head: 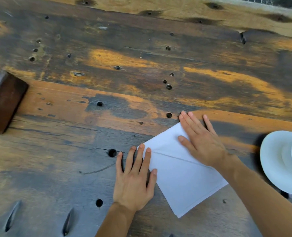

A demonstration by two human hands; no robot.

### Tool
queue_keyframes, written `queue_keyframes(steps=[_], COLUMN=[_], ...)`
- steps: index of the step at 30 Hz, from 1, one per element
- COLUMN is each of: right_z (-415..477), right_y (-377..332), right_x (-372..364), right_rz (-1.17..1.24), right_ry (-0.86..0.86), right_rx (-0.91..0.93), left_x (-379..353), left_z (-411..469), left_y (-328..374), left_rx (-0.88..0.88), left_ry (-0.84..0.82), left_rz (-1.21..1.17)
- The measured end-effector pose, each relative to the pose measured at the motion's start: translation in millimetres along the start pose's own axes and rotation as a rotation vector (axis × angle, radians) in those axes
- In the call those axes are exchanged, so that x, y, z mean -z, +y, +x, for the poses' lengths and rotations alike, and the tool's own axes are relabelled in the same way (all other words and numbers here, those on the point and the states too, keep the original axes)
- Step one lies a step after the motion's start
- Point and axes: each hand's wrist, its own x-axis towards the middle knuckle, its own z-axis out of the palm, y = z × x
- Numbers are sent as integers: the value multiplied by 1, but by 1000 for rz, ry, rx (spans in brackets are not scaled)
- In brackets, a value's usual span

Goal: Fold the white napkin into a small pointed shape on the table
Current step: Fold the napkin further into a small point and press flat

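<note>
The white napkin (181, 178) lies flat on the wooden table (107, 82) as a folded square turned like a diamond, with a diagonal crease line across it. My left hand (135, 180) rests flat, fingers spread, on its left edge and on the wood beside it. My right hand (200, 139) lies flat, palm down, over the napkin's far corner, fingertips reaching past it onto the table. Neither hand grips anything.
A white plate (277, 161) with a white object on it sits at the right edge, close to my right forearm. A dark brown block (3, 101) stands at the left edge. The tabletop has many holes and slots.
</note>
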Motion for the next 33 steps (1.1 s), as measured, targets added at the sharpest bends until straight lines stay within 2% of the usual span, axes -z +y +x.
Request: queue_keyframes(steps=[5,7,10,12,15,20,26,33], right_z=[1,4,9,14,22,25,17,-60], right_y=[-30,-63,-110,-113,-82,-17,-16,42], right_x=[-12,-14,-27,-32,-28,-9,-4,-15], right_rz=[7,87,50,52,-11,-118,-119,-37], right_ry=[136,171,163,156,134,114,113,101], right_rx=[-99,-7,220,274,272,55,-51,-356], left_x=[1,1,-1,-1,0,1,0,-3], left_z=[2,2,1,2,1,3,2,0], left_y=[2,2,1,1,1,2,2,1], left_rx=[-11,-8,-21,-25,-5,-8,-3,1], left_ry=[7,9,-5,0,3,9,-1,8], left_rz=[18,26,49,53,55,39,36,31])
